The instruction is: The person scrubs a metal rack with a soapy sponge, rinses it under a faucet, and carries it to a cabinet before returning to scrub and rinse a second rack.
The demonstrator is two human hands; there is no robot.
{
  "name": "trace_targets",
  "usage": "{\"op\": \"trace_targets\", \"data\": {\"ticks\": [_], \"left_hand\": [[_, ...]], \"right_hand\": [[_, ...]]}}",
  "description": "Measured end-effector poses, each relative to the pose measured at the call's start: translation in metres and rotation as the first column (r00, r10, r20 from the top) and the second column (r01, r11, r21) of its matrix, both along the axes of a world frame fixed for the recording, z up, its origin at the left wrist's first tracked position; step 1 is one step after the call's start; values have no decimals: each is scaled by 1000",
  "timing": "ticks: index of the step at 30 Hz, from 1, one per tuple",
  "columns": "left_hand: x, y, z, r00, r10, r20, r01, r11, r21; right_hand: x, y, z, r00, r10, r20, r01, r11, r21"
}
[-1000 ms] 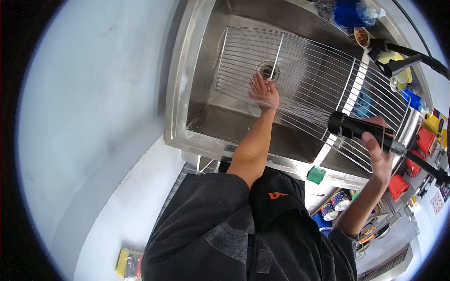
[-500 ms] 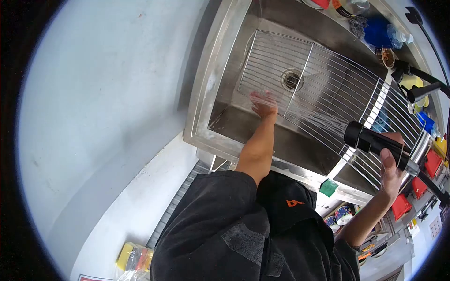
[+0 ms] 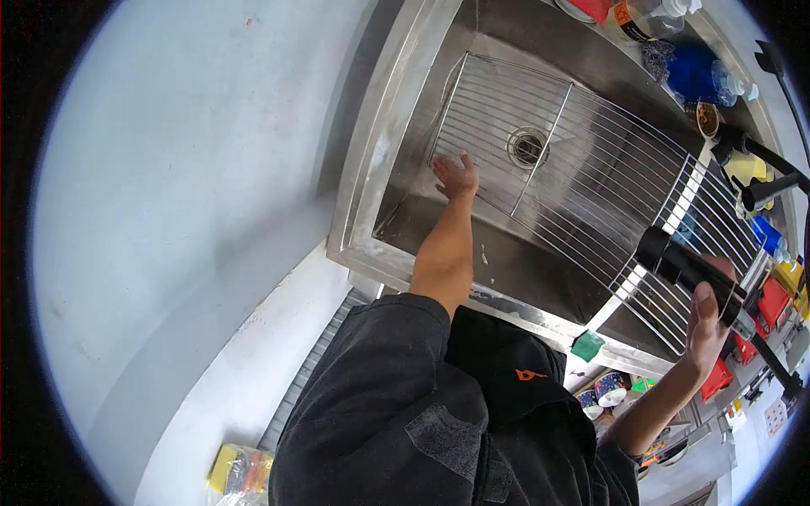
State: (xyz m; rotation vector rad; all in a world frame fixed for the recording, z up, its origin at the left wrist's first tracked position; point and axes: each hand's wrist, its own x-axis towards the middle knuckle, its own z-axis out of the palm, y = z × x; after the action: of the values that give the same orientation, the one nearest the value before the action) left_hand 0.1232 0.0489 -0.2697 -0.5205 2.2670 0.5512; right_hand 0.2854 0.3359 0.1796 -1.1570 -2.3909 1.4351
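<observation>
My right hand (image 3: 707, 316) is wrapped around a black sprayer head (image 3: 688, 263) on a hose, its nozzle pointing left over the sink. A long wire rack (image 3: 582, 148) lies tilted across the steel sink (image 3: 506, 232), its right part resting over the divider. At the rack's near left corner is my left hand (image 3: 456, 177), palm down with fingers apart, overlapping the wires in this view. Below the rack, the drain (image 3: 527, 148) shows through the bars. No water stream shows from the nozzle.
A blue bottle (image 3: 700, 78), a clear bottle (image 3: 645, 18) and a steel scourer (image 3: 656, 59) stand along the sink's back ledge. A black faucet (image 3: 768, 190) sticks out at right. Green cloth (image 3: 588, 346) hangs on the front edge. A pale wall (image 3: 211, 152) borders the left.
The water spray from the sprayer head has stopped. My left hand has moved left to the rack's corner, and its fingers are more visible. My right hand still holds the sprayer head.
</observation>
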Motion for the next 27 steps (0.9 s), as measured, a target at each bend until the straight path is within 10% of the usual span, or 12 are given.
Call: {"op": "trace_targets", "data": {"ticks": [13,27], "left_hand": [[38,133,71,959,40,-280,-5,992,124],[125,128,130,746,-508,-430,601,792,107]], "right_hand": [[-38,8,-35,847,-355,-395,309,935,-177],[1,37,8,998,-45,53,34,981,190]]}}
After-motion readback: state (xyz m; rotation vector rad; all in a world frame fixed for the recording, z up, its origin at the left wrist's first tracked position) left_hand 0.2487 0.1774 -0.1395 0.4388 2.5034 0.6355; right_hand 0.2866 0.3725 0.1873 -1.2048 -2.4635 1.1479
